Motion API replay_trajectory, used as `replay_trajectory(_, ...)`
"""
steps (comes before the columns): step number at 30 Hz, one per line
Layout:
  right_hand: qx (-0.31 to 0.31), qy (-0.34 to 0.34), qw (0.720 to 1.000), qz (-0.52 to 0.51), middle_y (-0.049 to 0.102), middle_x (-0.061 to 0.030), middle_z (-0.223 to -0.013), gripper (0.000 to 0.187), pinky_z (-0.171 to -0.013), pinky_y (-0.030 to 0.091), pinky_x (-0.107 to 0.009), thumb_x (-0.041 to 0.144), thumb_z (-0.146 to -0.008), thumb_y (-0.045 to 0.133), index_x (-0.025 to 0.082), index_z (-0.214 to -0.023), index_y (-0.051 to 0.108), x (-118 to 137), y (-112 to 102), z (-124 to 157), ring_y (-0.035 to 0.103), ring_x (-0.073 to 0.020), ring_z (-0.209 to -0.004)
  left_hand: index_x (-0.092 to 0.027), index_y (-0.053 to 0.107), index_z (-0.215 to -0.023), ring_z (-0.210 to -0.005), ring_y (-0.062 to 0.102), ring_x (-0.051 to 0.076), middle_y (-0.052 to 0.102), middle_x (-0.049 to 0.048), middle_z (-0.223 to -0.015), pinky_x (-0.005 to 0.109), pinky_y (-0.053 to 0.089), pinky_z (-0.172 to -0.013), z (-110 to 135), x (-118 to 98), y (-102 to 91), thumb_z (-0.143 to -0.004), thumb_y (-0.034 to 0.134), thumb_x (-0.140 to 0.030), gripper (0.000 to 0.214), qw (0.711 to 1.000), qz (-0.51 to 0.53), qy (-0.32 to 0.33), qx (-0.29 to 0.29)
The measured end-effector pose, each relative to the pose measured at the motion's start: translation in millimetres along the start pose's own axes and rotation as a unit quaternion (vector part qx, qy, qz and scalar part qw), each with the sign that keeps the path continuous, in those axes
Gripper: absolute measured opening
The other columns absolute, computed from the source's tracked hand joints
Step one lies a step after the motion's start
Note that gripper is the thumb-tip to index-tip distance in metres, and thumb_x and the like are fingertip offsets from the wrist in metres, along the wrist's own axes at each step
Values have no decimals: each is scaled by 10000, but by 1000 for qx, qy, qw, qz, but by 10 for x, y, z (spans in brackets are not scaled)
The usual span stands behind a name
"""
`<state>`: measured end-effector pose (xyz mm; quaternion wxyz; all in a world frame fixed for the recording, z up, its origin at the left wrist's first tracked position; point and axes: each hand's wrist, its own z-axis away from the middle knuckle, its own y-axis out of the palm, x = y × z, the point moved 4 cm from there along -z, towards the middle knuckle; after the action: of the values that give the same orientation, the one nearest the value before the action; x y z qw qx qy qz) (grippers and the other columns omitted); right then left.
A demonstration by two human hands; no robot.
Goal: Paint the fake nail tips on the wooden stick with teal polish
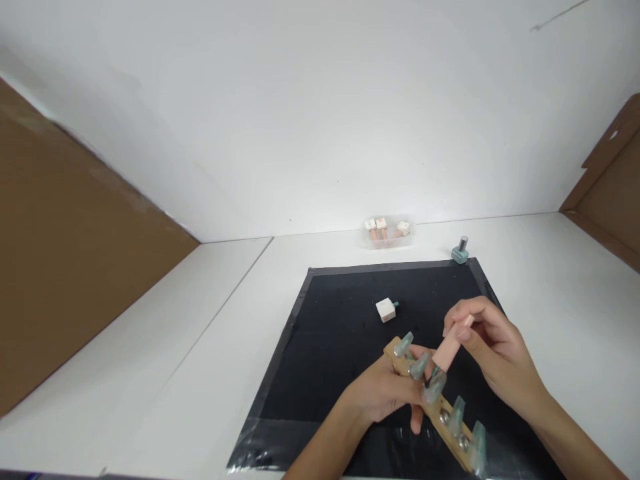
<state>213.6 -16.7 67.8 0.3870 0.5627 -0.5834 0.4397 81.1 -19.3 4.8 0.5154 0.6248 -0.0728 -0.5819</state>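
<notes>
My left hand [387, 393] grips a wooden strip [434, 408] that carries several pale green false nails and round metal studs. It holds the strip over the black mat [330, 347]. My right hand [487, 347] pinches a pink nail polish brush cap [450, 347], with the brush tip touching one of the nails near the strip's middle. An open white-capped polish bottle [386, 310] lies on the mat just beyond my hands.
A small teal bottle with a silver cap [461, 251] stands at the mat's far right corner. A clear tray with several polish bottles [387, 232] sits by the white back wall. Brown cardboard panels [75, 253] flank the white table on both sides.
</notes>
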Motion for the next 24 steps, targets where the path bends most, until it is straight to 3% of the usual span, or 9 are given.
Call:
replay_trajectory(15, 21, 13, 999, 32, 594, 26, -629, 197, -490, 437, -225, 398, -911, 503, 246, -791, 541, 14, 1, -25, 547, -129, -529, -93, 566, -631, -438, 519, 43, 546, -10, -650, 128, 473, -330, 10, -33, 33, -510, 831, -217, 317, 1000, 16, 14, 18)
replay_trajectory(24, -24, -4, 998, 64, 551, 9, -676, 197, -507, 434, -218, 395, -898, 524, 234, -790, 557, 11, -62, -24, 505, -129, -566, -90, 594, -608, -469, 528, 54, 524, 0, -670, 125, 459, -315, 50, -62, 51, -498, 834, -229, 299, 999, 21, 20, 17)
